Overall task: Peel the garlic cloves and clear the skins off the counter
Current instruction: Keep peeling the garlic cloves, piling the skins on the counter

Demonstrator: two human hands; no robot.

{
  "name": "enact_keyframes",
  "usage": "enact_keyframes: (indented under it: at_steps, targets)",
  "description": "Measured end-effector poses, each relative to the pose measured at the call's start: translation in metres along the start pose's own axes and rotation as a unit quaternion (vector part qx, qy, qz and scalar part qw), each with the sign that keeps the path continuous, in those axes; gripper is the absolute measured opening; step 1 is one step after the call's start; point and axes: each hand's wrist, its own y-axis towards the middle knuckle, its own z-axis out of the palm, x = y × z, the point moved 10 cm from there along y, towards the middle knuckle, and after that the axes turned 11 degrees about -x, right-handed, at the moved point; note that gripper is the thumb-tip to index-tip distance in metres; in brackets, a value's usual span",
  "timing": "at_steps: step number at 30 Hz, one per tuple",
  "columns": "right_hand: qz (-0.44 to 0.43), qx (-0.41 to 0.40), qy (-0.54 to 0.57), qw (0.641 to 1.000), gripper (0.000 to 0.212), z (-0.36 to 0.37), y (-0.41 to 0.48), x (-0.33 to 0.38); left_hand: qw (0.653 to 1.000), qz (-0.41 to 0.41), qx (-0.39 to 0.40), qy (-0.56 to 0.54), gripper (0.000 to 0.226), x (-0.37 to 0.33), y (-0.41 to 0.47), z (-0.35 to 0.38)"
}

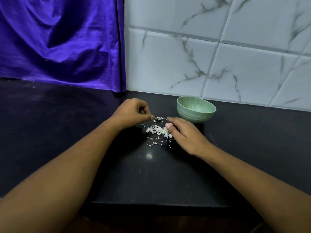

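Both forearms reach far across the table (117, 174); garlic skins (159, 130) lie between my hands, touching the loosely curled right hand (183, 133); left hand (133, 113) pinches narrow, contents unclear.

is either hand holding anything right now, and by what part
Cannot be told. The left hand is curled with fingertips pinched beside the skins; the right hand rests on them.

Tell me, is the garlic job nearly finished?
Peeling looks done: only loose garlic skins lie on the black counter, no whole cloves showing. Now the left hand and right hand gather them by the green bowl. Left: clearing the pile and scattered bits.
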Motion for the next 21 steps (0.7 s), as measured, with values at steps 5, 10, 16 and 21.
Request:
enact_keyframes:
  at_steps: [5,10,16,21]
  targets:
    - [0.054,0.083,-0.032,0.995,0.099,0.019,0.006,-0.003,0.999,0.011,-0.027,0.022,0.014,0.014,0.004,0.0]
    - [0.044,0.12,-0.041,0.991,0.093,0.035,0.026,0.009,0.991,-0.064,-0.013,0.113,0.066,0.054,0.008,0.004]
    - [-0.004,0.169,-0.008,0.986,0.071,0.048,0.034,0.019,0.977,-0.085,0.072,0.183,0.088,0.07,0.004,0.021]
    - [0.032,0.131,0.211,0.968,0.064,0.042,0.026,0.019,0.991,-0.02,0.111,0.069,0.06,0.025,-0.009,0.038]
